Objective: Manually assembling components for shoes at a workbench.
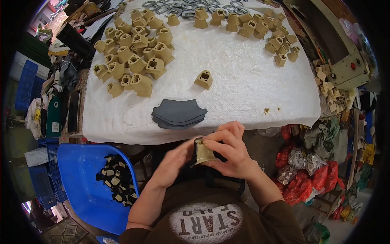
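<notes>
In front of my body, my right hand (231, 150) grips a hollow tan moulded block (205, 152), fingers over its top and thumb below. A dark strip (193, 152) lies against the block's left side. My left hand (174, 160) is at that side, against the strip; it is smeared by motion and its fingertips are partly hidden. Just beyond, on the table's near edge, lies a small stack of dark grey curved sheets (178, 114). A single tan block with holes in its top (204, 79) stands on the white table cover behind the stack.
Many tan blocks (136, 63) crowd the white-covered table's (227, 101) far left, with more (260, 26) at the far right. Grey rings (191, 8) lie at the back. A blue tub (77, 179) at lower left holds dark-covered pieces (118, 179). Red bags (300, 187) lie at right.
</notes>
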